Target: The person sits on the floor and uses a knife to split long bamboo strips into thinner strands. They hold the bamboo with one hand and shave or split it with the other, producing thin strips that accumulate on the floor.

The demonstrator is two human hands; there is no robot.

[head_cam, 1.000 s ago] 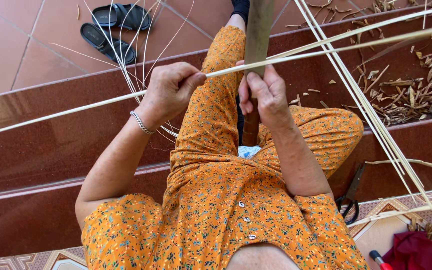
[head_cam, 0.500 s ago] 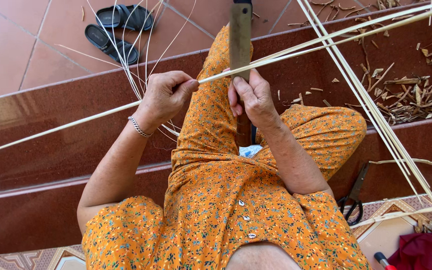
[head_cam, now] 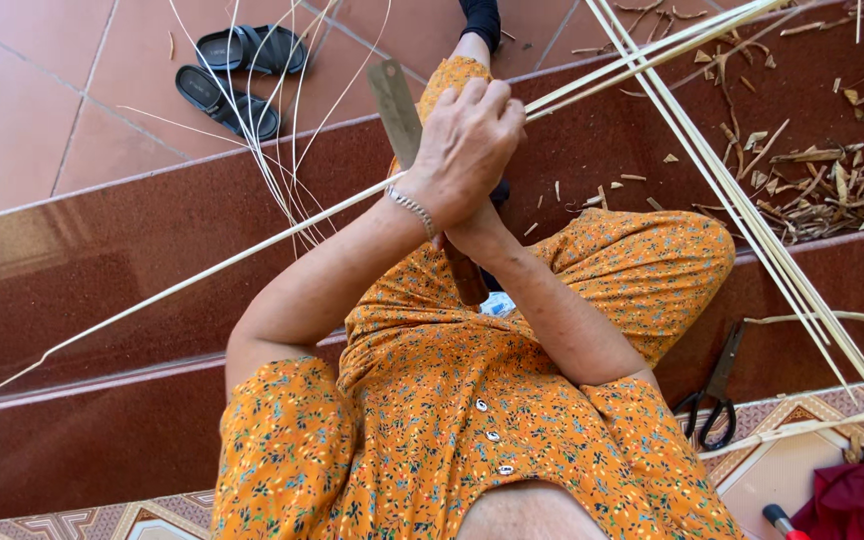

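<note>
Both hands stacked above the lap: left hand (head_cam: 467,140) clenched over the long pale strip (head_cam: 202,275), right hand (head_cam: 472,232) mostly hidden beneath, grip impossible to tell. Flat blade (head_cam: 395,110) rising from behind the left hand, angled far-left. Strip running from near-left to far-right. Black sandals (head_cam: 237,75) far left, scissors (head_cam: 712,395) near right, dry shavings (head_cam: 832,180) far right on the step.

Bright even daylight, soft shadows, sharp
</note>
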